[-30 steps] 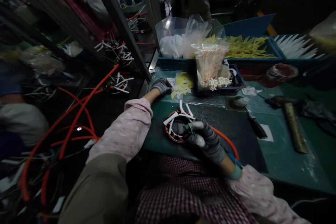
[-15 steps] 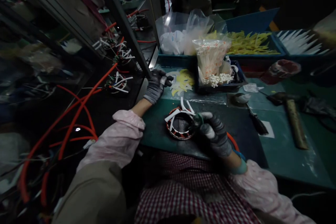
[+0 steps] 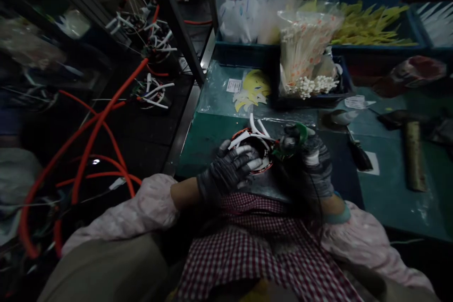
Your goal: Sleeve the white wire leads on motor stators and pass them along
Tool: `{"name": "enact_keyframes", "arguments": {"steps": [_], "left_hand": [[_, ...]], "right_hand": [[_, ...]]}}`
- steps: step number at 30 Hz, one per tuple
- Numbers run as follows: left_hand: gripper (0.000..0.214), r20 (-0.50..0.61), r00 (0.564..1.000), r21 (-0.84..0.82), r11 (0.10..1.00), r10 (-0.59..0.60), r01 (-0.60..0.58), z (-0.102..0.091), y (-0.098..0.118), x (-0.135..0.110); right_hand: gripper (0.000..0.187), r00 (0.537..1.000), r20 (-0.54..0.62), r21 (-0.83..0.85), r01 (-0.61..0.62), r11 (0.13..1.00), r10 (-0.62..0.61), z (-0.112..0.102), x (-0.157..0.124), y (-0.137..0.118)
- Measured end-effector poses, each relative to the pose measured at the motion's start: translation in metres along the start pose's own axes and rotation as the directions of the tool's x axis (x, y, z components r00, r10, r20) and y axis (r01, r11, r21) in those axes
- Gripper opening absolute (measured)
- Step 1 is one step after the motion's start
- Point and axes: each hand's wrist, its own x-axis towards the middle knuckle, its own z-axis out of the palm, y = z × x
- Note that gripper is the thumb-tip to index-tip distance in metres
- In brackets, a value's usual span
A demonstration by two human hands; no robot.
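Note:
A ring-shaped motor stator (image 3: 266, 166) with orange-red windings and white sleeved leads lies on the dark green bench mat. My left hand (image 3: 230, 167), in a grey striped glove, rests across its near left side, fingers stretched out over the ring. My right hand (image 3: 313, 158), gloved likewise with pale fingertips, is closed at the right of the stator. It grips something green and rounded (image 3: 302, 133), partly hidden by the fingers and too dark to name. Green and dark bits show between that hand and the ring.
Behind the mat, a tray holds a bag of thin white sticks (image 3: 304, 52). Yellow pieces (image 3: 253, 87) lie on clear plastic. A hammer (image 3: 415, 155) and a dark-handled tool (image 3: 360, 153) lie right. Left, past a metal post (image 3: 177, 19), are more stators (image 3: 152, 92) and orange tubes (image 3: 102, 127).
My left hand has come back from beside the yellow pieces and onto the stator. My right hand stays at the stator's right with the green thing. The camera view has tilted downward.

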Motion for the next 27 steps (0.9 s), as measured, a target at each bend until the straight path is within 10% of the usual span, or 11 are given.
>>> {"name": "enact_keyframes", "arguments": {"steps": [6,13,17,20,23,27], "left_hand": [[0.037,-0.194,0.961,0.052,0.976,-0.199,0.212,-0.006,0.029,0.000],[0.031,-0.247,0.965,-0.307,0.937,0.088,-0.165,-0.026,-0.007,-0.026],[0.031,-0.187,0.916,-0.666,0.731,-0.355,0.148,-0.044,-0.039,-0.022],[0.080,0.066,0.833,-0.761,0.512,-0.549,0.398,-0.035,-0.062,-0.002],[0.115,0.305,0.902,-0.862,0.315,-0.304,0.398,-0.017,-0.071,0.023],[0.111,0.214,0.970,-0.956,0.180,-0.117,0.233,-0.010,-0.054,0.037]], "right_hand": [[0.027,0.968,0.126,-0.121,0.231,0.966,-0.216,0.010,-0.005,-0.025],[0.028,0.791,0.530,-0.471,0.575,0.669,-0.306,0.031,0.001,-0.024],[0.024,0.720,0.600,-0.568,0.691,0.448,-0.350,0.033,0.001,-0.027],[0.021,0.730,0.557,-0.578,0.683,0.446,-0.396,0.033,-0.001,-0.027],[0.021,0.762,0.523,-0.602,0.648,0.467,-0.383,0.031,-0.007,-0.025],[0.020,0.795,0.439,-0.618,0.606,0.502,-0.419,0.021,-0.031,-0.020]]}}
